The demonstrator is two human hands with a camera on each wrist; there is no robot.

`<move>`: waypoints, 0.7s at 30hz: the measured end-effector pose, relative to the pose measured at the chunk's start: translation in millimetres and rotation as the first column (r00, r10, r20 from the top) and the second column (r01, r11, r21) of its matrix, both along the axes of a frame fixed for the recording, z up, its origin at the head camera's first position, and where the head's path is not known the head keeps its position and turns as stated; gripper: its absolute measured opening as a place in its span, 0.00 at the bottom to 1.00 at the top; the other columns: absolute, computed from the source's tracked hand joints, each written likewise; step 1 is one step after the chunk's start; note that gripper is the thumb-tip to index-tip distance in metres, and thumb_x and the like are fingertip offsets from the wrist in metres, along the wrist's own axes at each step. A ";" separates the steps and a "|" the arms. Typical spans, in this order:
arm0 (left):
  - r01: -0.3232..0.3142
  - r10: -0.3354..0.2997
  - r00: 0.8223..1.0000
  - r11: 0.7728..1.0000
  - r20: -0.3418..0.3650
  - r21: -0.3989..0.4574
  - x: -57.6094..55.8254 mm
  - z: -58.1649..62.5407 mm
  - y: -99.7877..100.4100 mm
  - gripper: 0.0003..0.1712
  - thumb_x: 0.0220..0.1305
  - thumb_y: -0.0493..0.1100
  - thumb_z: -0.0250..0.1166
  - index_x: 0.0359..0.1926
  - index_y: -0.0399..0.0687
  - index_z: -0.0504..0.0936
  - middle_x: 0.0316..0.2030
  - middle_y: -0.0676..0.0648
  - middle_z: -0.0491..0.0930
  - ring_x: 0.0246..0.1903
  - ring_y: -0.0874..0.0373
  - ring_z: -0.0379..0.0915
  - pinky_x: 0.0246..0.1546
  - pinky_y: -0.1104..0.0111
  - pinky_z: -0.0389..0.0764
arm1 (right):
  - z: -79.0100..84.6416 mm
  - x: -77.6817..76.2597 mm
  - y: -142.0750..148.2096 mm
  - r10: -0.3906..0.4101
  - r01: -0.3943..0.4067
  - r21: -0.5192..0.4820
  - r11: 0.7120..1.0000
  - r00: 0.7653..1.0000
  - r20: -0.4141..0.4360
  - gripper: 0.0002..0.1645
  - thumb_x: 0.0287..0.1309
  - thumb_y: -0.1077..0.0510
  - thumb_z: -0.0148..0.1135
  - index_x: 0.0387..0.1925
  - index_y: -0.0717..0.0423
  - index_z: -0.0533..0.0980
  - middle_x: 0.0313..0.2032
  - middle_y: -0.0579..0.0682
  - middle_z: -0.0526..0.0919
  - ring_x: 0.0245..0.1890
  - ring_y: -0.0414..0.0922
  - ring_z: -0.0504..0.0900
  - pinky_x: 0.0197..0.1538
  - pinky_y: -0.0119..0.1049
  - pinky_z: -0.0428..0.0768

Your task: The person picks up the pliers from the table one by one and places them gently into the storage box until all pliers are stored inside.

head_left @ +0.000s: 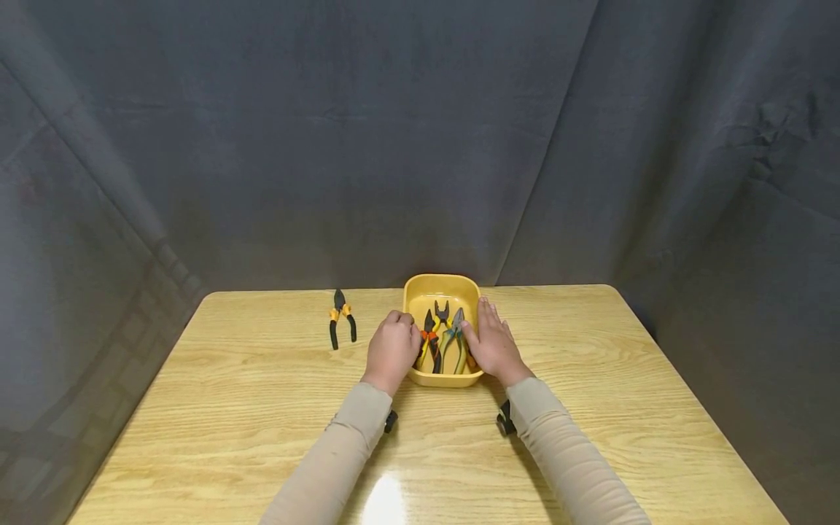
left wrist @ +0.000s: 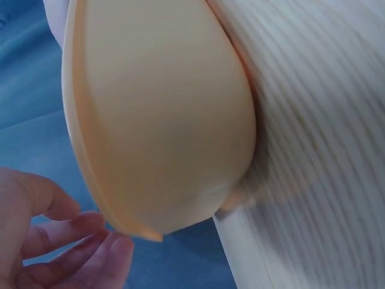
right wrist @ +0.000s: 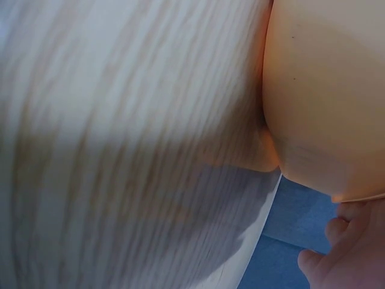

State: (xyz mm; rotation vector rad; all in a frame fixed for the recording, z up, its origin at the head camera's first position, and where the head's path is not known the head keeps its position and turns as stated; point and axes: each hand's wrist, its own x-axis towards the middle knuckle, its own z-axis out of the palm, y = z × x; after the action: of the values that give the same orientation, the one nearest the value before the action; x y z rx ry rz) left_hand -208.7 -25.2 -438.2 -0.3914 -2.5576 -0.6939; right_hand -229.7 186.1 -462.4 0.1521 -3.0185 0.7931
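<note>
Both hands are at the sides of a yellow plastic basin. My left hand holds its left rim; in the left wrist view the curled fingers lie at the edge of the basin wall. On the opposite rim my right hand grips with its thumb inside and fingers along the outside. Inside lie several pliers: one with orange-and-black handles, one with a dark head and yellow handles, one with blue-and-yellow handles. The left hand partly hides the tools nearest it.
Another pair of pliers, with black-and-orange handles spread apart, lies on the wooden table left of the basin. A dark grey curtain hangs behind the table and at both sides. The basin stands near the far table edge.
</note>
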 end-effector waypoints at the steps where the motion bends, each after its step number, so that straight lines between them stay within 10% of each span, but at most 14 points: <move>1: -0.004 0.004 1.000 1.000 0.004 -0.002 -0.5 -0.2 -1.2 0.09 0.69 0.36 0.63 0.43 0.33 0.86 0.41 0.37 0.83 0.38 0.46 0.84 0.36 0.59 0.86 | -0.5 -0.3 0.2 0.001 -0.001 0.002 1.000 1.000 0.001 0.44 0.81 0.40 0.33 0.79 0.65 0.36 0.79 0.62 0.40 0.79 0.61 0.40 0.76 0.61 0.42; 21: -0.162 0.159 0.985 0.986 0.074 0.036 -15.8 2.3 -42.8 0.13 0.69 0.39 0.62 0.49 0.36 0.85 0.47 0.35 0.83 0.38 0.41 0.84 0.30 0.52 0.85 | -1.4 -0.2 -0.1 -0.007 0.007 -0.008 1.000 1.000 0.005 0.44 0.80 0.40 0.34 0.79 0.64 0.37 0.80 0.61 0.40 0.79 0.59 0.40 0.76 0.61 0.43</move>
State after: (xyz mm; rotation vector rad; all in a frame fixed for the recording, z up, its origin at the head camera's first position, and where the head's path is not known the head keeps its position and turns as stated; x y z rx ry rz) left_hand -224.6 -68.0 -435.9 -0.1470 -2.6010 -0.7121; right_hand -229.9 186.1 -463.7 0.1393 -3.0186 0.8055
